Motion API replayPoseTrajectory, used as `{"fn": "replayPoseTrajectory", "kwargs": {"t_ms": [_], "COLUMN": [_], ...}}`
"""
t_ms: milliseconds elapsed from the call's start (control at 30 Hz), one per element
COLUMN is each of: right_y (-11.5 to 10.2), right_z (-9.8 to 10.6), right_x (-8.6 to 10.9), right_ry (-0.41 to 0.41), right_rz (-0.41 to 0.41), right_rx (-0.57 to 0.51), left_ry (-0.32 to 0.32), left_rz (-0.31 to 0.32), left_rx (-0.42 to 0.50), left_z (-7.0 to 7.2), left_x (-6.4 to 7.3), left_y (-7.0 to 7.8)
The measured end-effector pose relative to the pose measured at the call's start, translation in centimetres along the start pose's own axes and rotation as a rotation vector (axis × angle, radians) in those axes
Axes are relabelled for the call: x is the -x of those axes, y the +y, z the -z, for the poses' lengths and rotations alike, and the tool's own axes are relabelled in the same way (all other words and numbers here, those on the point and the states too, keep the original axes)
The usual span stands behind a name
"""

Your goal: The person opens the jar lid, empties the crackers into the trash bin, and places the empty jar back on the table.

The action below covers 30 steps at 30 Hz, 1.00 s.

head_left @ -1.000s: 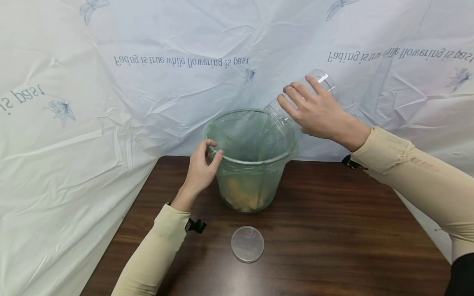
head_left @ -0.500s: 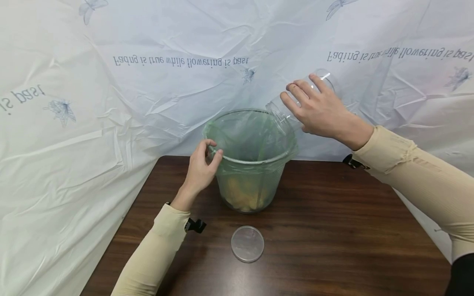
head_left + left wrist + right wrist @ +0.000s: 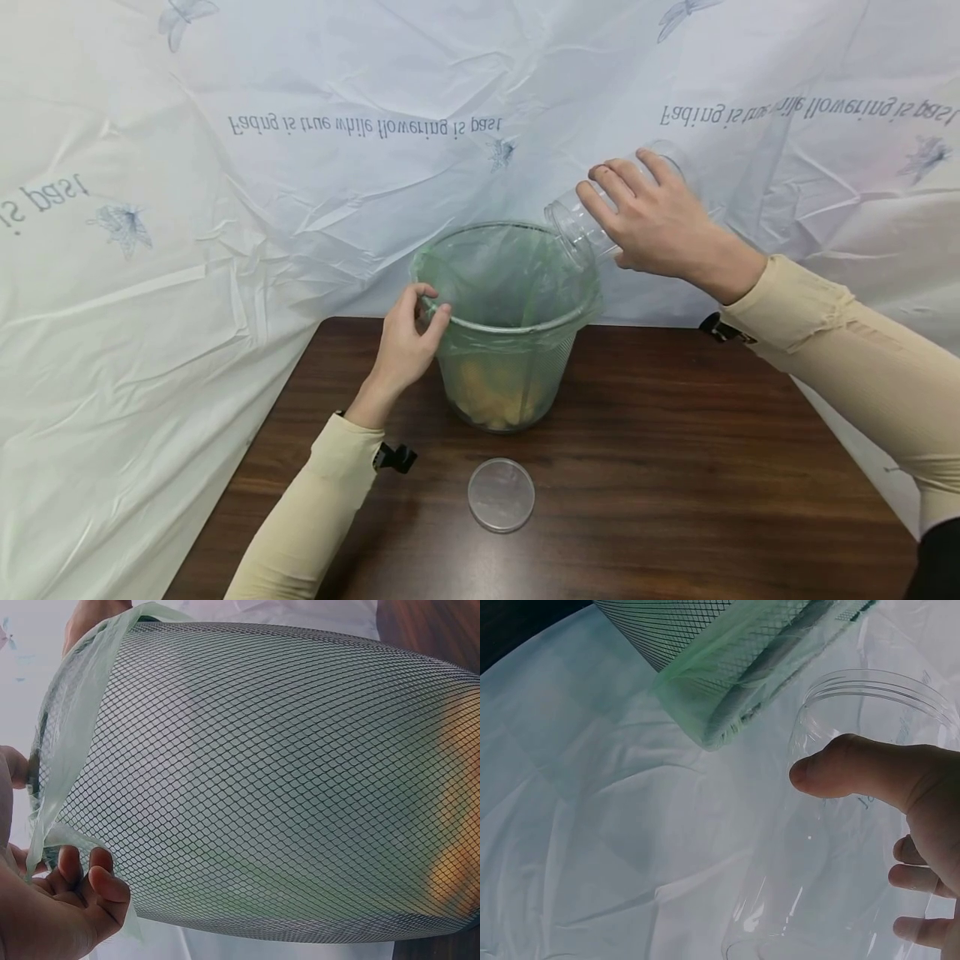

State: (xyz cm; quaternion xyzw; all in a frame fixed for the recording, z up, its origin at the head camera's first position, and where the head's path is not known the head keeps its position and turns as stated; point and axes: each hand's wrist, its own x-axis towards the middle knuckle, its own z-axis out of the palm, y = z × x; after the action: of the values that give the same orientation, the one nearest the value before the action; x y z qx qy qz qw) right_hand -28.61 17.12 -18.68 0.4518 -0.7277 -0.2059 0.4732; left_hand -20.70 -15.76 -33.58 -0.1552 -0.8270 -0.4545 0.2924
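A mesh wastebasket [image 3: 557,367] stands upright on the table, lined with a thin green plastic bag [image 3: 495,340] folded over its rim. Yellowish contents [image 3: 491,392] show through its lower wall. My left hand [image 3: 408,337] pinches the rim and bag at the near left; in the left wrist view the curled fingers [image 3: 111,885] lie outside the mesh. My right hand [image 3: 663,225] holds a clear plastic jar [image 3: 567,223] without a lid, tilted with its mouth down toward the basket's right rim. Nothing shows inside the jar [image 3: 780,892] in the right wrist view.
A round clear lid [image 3: 501,495] lies flat on the dark wooden table [image 3: 675,467], in front of the basket. Behind and beside the table hangs a creased white sheet [image 3: 337,183] with printed lettering, close to the basket's back.
My right hand and the jar have shifted slightly right, drawing the jar's mouth back toward the basket's right rim. My left hand, the basket and the lid have stayed put.
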Motion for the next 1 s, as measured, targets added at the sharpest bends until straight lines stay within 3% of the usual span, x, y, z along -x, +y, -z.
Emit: {"fn": "replayPoseTrajectory", "kwargs": {"t_ms": [1000], "right_y": [0.8], "right_z": [0.2], "right_x": [1.7], "right_ry": [0.003], "right_rz": [-0.098], "right_rx": [-0.059], "left_ry": [0.0], "left_rz": [-0.004], "left_rx": [0.004], "left_z": [0.0], "left_x": [0.1], "left_y": [0.0]}}
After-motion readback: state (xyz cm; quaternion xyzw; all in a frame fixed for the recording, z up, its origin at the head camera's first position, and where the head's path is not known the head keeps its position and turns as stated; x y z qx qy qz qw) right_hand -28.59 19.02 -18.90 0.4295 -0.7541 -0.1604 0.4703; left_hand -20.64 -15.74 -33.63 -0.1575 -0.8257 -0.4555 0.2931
